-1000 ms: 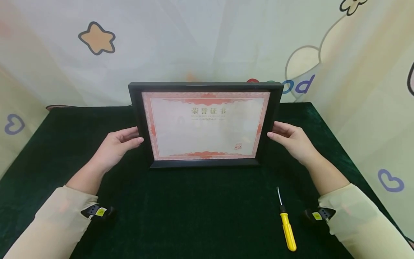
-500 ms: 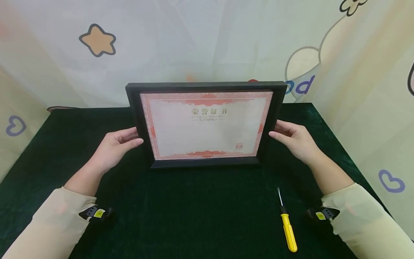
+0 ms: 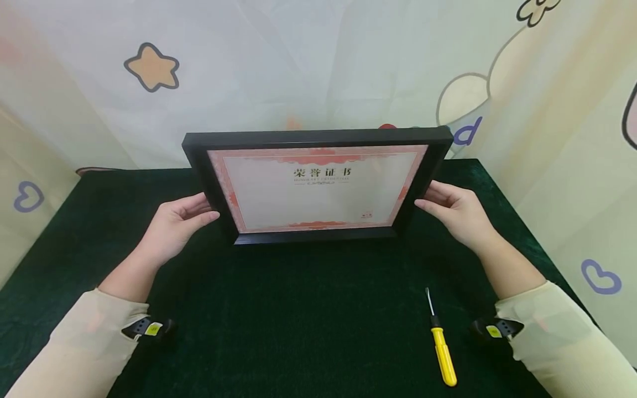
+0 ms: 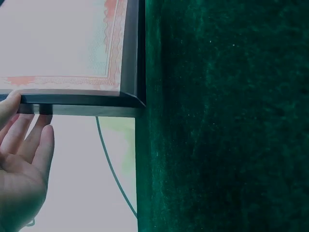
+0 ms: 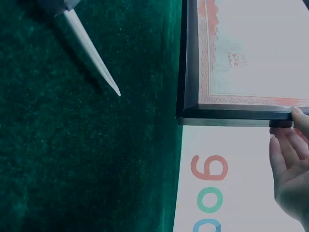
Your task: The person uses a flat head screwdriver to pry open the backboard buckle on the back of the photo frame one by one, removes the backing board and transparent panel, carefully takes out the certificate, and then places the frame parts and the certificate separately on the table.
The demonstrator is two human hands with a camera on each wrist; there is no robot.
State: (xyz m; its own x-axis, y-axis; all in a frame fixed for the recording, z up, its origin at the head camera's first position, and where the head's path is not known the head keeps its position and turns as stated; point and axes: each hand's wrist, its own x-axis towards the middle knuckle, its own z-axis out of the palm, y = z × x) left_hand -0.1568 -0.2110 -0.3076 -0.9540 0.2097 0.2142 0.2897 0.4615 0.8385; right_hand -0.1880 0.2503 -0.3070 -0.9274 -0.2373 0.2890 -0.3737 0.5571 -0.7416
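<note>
A black picture frame (image 3: 318, 235) with a red-bordered certificate (image 3: 318, 199) inside stands near the far side of the table, its top edge leaning toward me. My left hand (image 3: 174, 224) grips its left side, thumb on the front and fingers behind. On the opposite side my right hand (image 3: 458, 215) holds the frame the same way. Both wrist views show a lower corner of the frame, with the left hand (image 4: 24, 169) and the right hand (image 5: 292, 164) pinching its side edges. The fingers behind the frame are partly hidden.
A screwdriver (image 3: 442, 351) with a yellow handle lies on the dark green tablecloth (image 3: 298, 326), at front right, its tip pointing away from me. Behind the table hangs a pale printed curtain (image 3: 278, 66), which also runs along both sides.
The frame's top has tilted toward me, and its lower edge has moved slightly away. Both hands keep their hold, shifting only slightly. The screwdriver lies where it was.
</note>
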